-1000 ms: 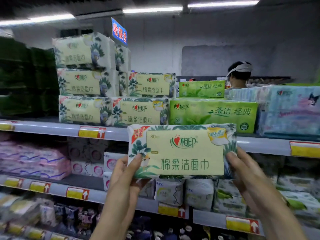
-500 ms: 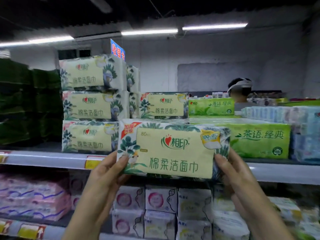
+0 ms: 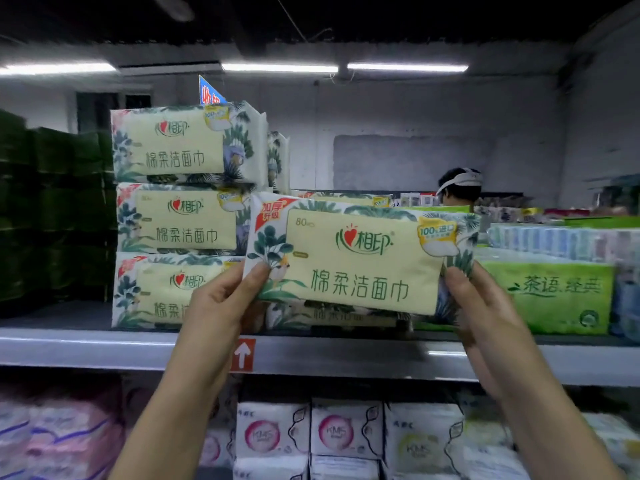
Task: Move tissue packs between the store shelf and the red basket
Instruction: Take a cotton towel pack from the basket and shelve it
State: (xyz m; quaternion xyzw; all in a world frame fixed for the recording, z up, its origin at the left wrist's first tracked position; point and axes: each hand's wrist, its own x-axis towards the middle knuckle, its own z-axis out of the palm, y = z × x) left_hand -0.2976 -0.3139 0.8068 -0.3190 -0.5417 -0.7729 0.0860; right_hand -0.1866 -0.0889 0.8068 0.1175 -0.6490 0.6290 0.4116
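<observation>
I hold a pale yellow tissue pack with green leaf print [image 3: 360, 258] up in front of the top shelf [image 3: 329, 355]. My left hand [image 3: 221, 303] grips its lower left corner, thumb on the front. My right hand [image 3: 485, 313] grips its lower right corner the same way. The pack hangs over another like pack [image 3: 332, 315] lying on the shelf, partly hiding it. A stack of three matching packs [image 3: 180, 216] stands just to the left. The red basket is not in view.
Bright green tissue packs [image 3: 561, 296] sit to the right on the same shelf, with pale blue packs [image 3: 554, 237] on top of them. Dark green packs [image 3: 52, 209] fill the far left. White and pink packs [image 3: 311, 434] line the shelf below. A person's head [image 3: 457, 185] shows behind the shelf.
Both hands have raised the pack from below the shelf edge up to the level of the packs on the top shelf, closer to the stack.
</observation>
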